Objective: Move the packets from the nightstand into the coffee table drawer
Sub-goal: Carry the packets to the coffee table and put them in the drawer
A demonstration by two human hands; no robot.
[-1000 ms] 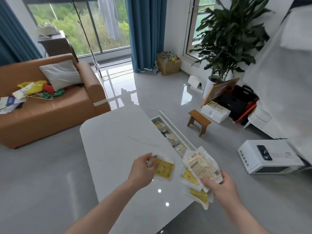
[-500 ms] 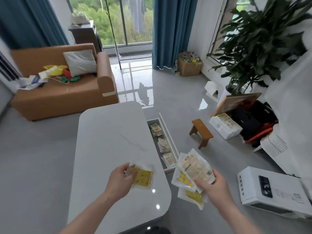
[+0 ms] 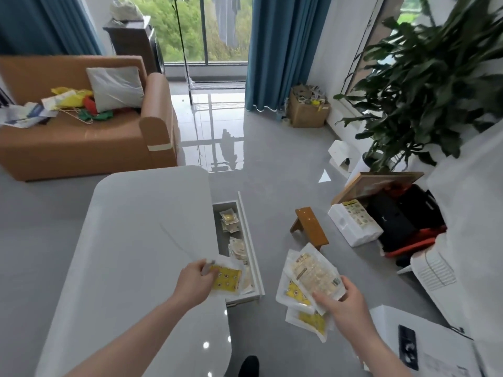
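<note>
The left hand pinches a yellow-printed clear packet above the open white drawer; the right hand grips a fanned stack of packets.

A white coffee table stood on the grey floor; its open drawer, at right, held several packets.

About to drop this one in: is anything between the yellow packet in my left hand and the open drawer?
Nothing visible. The left hand holds the yellow packet right over the near end of the open drawer, which is pulled out with only loose packets lying inside.
</note>
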